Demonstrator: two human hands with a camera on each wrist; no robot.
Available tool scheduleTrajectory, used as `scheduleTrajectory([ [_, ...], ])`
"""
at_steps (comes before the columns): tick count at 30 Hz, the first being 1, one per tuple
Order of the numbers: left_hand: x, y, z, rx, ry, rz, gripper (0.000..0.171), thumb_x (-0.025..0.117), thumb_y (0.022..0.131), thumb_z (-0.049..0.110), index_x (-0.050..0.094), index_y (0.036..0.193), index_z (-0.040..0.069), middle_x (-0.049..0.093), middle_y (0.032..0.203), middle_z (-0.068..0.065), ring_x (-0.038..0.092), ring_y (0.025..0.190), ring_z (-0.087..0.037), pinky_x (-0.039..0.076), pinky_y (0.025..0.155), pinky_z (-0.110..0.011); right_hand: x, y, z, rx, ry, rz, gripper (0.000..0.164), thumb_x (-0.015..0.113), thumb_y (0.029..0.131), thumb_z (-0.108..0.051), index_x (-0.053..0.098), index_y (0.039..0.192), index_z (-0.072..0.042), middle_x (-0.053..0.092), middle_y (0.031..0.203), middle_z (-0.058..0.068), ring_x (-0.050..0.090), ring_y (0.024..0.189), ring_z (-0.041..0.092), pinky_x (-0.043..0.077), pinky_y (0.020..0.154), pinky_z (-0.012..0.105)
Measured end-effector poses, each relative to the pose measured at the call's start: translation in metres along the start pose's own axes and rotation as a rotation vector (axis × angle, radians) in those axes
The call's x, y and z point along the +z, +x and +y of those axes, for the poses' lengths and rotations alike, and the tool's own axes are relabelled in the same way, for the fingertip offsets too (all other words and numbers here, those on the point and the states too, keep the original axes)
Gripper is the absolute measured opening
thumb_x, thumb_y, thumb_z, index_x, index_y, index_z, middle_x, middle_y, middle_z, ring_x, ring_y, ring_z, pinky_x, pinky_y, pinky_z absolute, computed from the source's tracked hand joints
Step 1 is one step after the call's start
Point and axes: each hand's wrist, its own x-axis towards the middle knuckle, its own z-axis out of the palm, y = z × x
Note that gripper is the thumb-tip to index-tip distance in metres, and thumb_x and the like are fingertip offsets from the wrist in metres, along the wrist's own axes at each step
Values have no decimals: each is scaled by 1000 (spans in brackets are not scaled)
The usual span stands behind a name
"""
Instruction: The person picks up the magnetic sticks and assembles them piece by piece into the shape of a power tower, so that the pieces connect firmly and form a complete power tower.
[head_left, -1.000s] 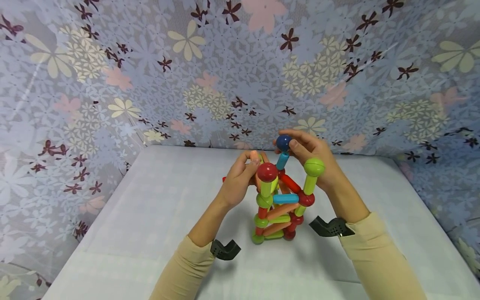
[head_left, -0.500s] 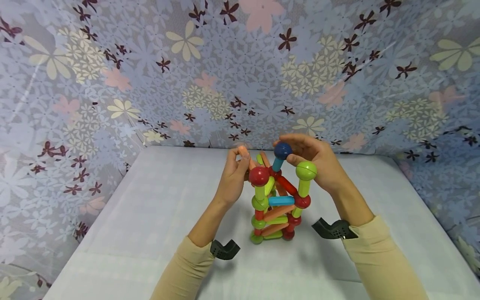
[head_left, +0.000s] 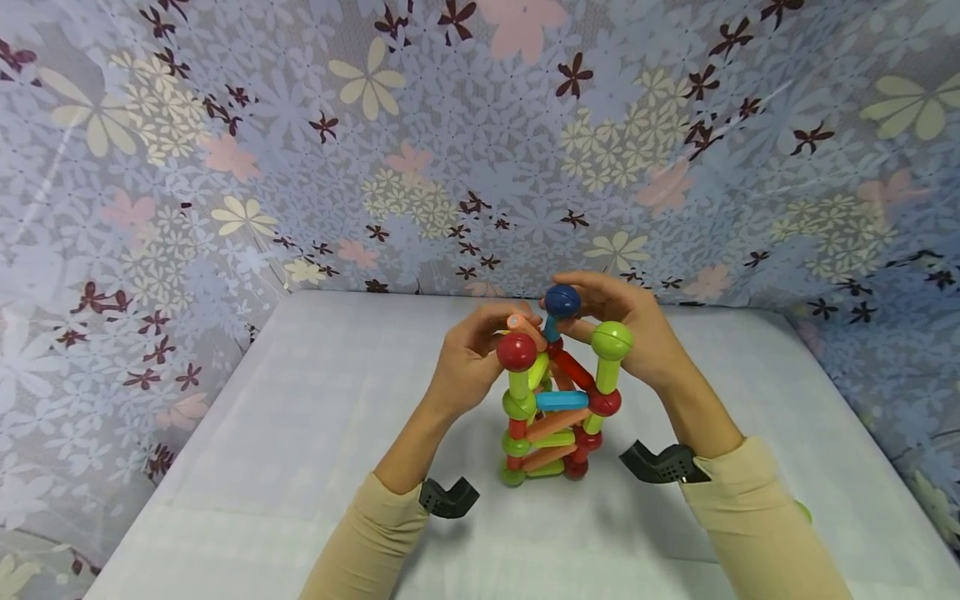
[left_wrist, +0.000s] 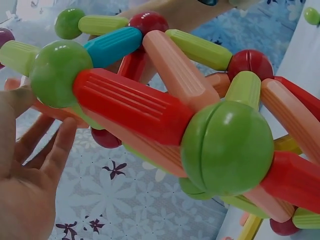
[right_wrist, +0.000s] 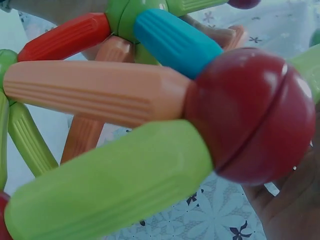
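Observation:
A tower of toy magnetic sticks and balls (head_left: 562, 400) stands upright on the table. On its left, my left hand (head_left: 468, 358) pinches an orange stick (head_left: 528, 329) close to the top, behind the front red ball (head_left: 517, 352). The left wrist view shows this orange stick (left_wrist: 57, 112) between thumb and fingers. My right hand (head_left: 633, 329) holds the dark blue ball (head_left: 562, 301) at the tower's rear, its thumb by the light blue stick (head_left: 552, 327) beneath. Far fingers are partly hidden by the ball. A green ball (head_left: 612, 341) tops the front right post.
White cloth covers the table (head_left: 337, 400). A floral cloth (head_left: 480, 167) hangs behind it. Part of a green piece (head_left: 805, 510) peeks out beside the right sleeve. Both wrists wear black camera mounts (head_left: 448, 498).
The left hand drew left with the orange stick, then came back right to the tower top. The tower shifted slightly left. The right thumb slid lower, and a green piece appeared beside the right sleeve.

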Motion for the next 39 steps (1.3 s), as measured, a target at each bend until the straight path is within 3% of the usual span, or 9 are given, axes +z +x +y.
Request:
scheduleTrajectory([
  [6,-2,1,3,32,-27,-42,30,64,92,8,57,110,-15,55,112,-30,52,113,-36,49,88,-50,2,4,0,-68,-152,-11,56,65,88,7,50,140,-7,67,109,10,64,95,25,52,85,34],
  [10,-2,1,6,23,-21,-95,25,62,92,0,58,109,-17,57,110,-29,54,111,-34,49,88,-48,4,3,-1,-55,-228,-18,58,63,90,2,46,144,-11,67,108,9,65,95,23,53,82,32],
  [17,-3,1,7,8,-12,-135,27,58,81,-24,60,106,-16,59,107,-29,57,110,-34,48,91,-46,15,3,-24,-65,-243,-69,45,60,89,10,50,132,7,64,113,19,62,102,31,50,88,34],
  [21,-6,1,8,23,-2,-146,31,60,78,-25,59,108,-14,59,108,-29,57,110,-34,47,93,-46,16,0,-25,-7,-248,-71,39,59,91,7,54,130,3,64,113,18,62,103,31,49,89,41],
  [25,-8,0,7,42,-3,-157,34,60,78,-25,59,110,-13,59,111,-28,55,113,-36,46,94,-47,14,-8,-18,115,-271,-26,35,54,99,-10,54,134,-7,64,115,10,60,104,27,48,87,49],
  [28,-10,-2,-1,30,-9,-161,33,60,83,-19,59,115,-12,59,116,-26,54,115,-34,46,94,-47,11,-16,-5,176,-225,6,37,47,103,-21,51,138,-13,62,119,6,58,106,24,47,88,47],
  [31,-12,-4,-4,-13,-95,-151,31,48,94,-6,53,124,-13,56,123,-27,51,119,-36,43,96,-50,9,-24,8,170,-166,22,39,44,104,-22,48,142,-17,60,123,5,57,107,23,48,88,41],
  [35,-10,-4,6,-58,-178,-132,55,44,98,31,43,134,-10,52,129,-29,46,122,-40,40,98,-53,11,-34,19,155,-109,38,41,45,103,-15,47,143,-18,59,128,6,55,115,23,49,88,34],
  [39,-7,-4,14,-71,-138,-138,74,49,95,54,42,135,-7,52,129,-25,47,120,-41,43,96,-50,15,-41,22,172,-43,55,42,44,102,-11,47,143,-15,58,130,10,52,118,26,47,90,34],
])
